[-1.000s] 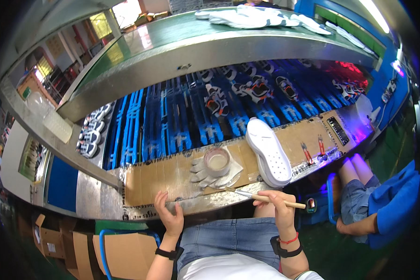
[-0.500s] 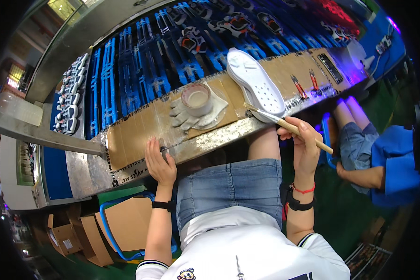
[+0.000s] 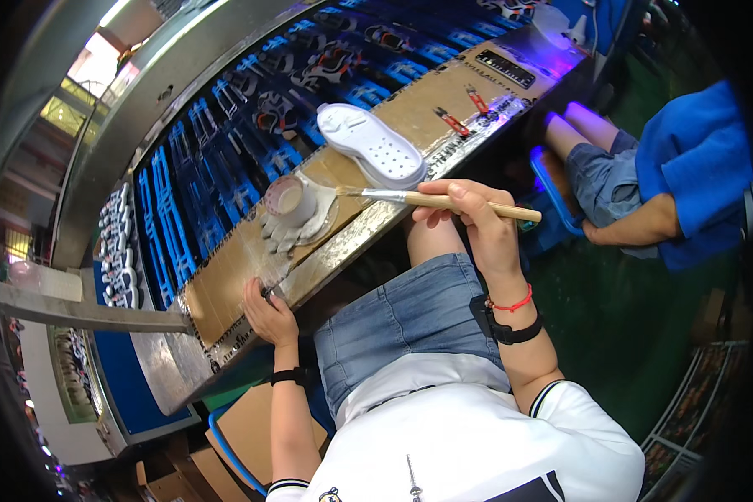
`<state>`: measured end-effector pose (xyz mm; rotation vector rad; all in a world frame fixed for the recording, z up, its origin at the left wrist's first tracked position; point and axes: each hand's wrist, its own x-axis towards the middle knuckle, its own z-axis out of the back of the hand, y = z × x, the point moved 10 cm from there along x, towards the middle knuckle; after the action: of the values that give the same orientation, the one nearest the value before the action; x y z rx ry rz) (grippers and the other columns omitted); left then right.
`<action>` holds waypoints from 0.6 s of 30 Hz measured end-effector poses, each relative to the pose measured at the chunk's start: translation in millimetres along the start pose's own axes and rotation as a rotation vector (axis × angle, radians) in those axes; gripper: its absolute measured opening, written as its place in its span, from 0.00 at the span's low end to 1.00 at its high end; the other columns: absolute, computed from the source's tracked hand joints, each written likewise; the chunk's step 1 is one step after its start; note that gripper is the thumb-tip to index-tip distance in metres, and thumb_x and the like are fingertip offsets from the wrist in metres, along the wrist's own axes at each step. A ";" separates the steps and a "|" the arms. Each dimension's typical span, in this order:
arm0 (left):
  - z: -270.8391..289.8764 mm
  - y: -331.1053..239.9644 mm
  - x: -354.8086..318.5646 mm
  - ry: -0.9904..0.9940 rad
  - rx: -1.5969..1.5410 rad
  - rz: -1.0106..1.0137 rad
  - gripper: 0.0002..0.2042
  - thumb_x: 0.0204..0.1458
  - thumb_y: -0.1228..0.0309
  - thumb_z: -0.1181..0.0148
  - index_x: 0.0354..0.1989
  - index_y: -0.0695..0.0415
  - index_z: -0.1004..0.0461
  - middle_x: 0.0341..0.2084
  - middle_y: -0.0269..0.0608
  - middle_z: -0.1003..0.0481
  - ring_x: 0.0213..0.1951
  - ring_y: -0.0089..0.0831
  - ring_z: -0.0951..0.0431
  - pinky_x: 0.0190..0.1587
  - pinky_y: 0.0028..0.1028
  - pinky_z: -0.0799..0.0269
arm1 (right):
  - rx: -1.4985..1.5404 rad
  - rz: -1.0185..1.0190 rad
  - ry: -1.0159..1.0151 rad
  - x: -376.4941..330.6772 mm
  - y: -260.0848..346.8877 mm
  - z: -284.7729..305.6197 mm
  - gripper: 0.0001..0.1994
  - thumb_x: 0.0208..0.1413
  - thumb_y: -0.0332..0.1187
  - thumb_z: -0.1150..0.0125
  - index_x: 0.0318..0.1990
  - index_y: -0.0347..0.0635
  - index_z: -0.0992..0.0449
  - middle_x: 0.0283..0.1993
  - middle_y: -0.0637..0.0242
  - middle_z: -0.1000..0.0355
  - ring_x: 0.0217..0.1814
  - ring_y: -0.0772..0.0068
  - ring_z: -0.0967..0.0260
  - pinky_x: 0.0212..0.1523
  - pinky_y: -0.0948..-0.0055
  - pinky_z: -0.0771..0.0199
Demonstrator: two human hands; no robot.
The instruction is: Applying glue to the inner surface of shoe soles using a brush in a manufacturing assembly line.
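In my right hand (image 3: 487,230) is a paintbrush (image 3: 452,201) with a wooden handle, held nearly level above the table's front edge. Its bristles point left, toward a round tub (image 3: 289,201) with pale contents. Under the tub lies a whitish work glove (image 3: 286,236). A white shoe sole (image 3: 375,149) with small holes rests on the cardboard (image 3: 226,294), just beyond the brush; another white layer seems to show beneath it. My left hand (image 3: 269,314) lies at the cardboard's near edge, fingers stretched out and holding nothing; a small dark thing shows at its fingers.
Two red-handled snips (image 3: 453,122) and a black perforated strip (image 3: 506,69) lie farther right on the cardboard. Behind it run blue racks (image 3: 213,180) carrying shoe parts. A metal bar (image 3: 84,314) crosses at left. A person in blue (image 3: 686,184) sits at right.
The brush has moved from beside the sole's heel leftward toward the tub, its handle now more level. My view has shifted, so the table looks turned. The left hand stays at the edge.
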<state>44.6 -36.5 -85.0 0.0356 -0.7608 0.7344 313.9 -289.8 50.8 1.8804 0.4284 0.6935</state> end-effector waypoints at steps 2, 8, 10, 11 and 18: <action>-0.7 -0.9 -1.0 0.007 0.006 0.004 0.20 0.49 0.74 0.52 0.53 0.61 0.35 0.53 0.49 0.33 0.56 0.47 0.35 0.60 0.42 0.43 | 0.001 0.011 -0.008 -2.3 4.1 4.3 0.19 0.56 0.34 0.55 0.40 0.24 0.24 0.33 0.49 0.24 0.34 0.67 0.25 0.37 0.76 0.28; -4.1 0.5 -2.5 0.005 0.002 0.004 0.19 0.48 0.74 0.52 0.51 0.61 0.35 0.52 0.49 0.33 0.55 0.47 0.35 0.59 0.42 0.43 | 0.067 0.054 -0.027 -6.7 13.0 6.4 0.18 0.57 0.34 0.54 0.40 0.26 0.23 0.31 0.52 0.23 0.32 0.71 0.26 0.36 0.78 0.29; -3.4 1.4 -3.3 0.004 -0.003 0.015 0.19 0.48 0.74 0.52 0.51 0.61 0.35 0.51 0.48 0.33 0.55 0.48 0.35 0.59 0.41 0.43 | 0.118 0.074 -0.040 -8.3 15.3 7.5 0.17 0.58 0.33 0.53 0.40 0.27 0.22 0.30 0.55 0.23 0.30 0.74 0.27 0.34 0.80 0.29; -3.1 2.4 -3.6 0.007 -0.016 0.031 0.19 0.48 0.74 0.52 0.51 0.61 0.35 0.51 0.49 0.33 0.55 0.48 0.35 0.59 0.41 0.43 | 0.116 0.081 -0.034 -8.7 15.6 7.7 0.16 0.58 0.33 0.53 0.39 0.27 0.22 0.30 0.55 0.23 0.30 0.74 0.27 0.34 0.80 0.29; -1.9 -2.2 -0.9 -0.012 -0.003 0.008 0.18 0.49 0.74 0.52 0.50 0.61 0.35 0.51 0.49 0.33 0.54 0.48 0.34 0.58 0.42 0.43 | 0.062 0.058 -0.014 -7.1 8.0 15.8 0.16 0.58 0.33 0.53 0.39 0.27 0.22 0.30 0.55 0.23 0.29 0.75 0.28 0.33 0.80 0.30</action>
<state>46.7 -38.1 -86.5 0.0344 -0.7741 0.7416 318.4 -308.3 51.6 1.9613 0.3915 0.7117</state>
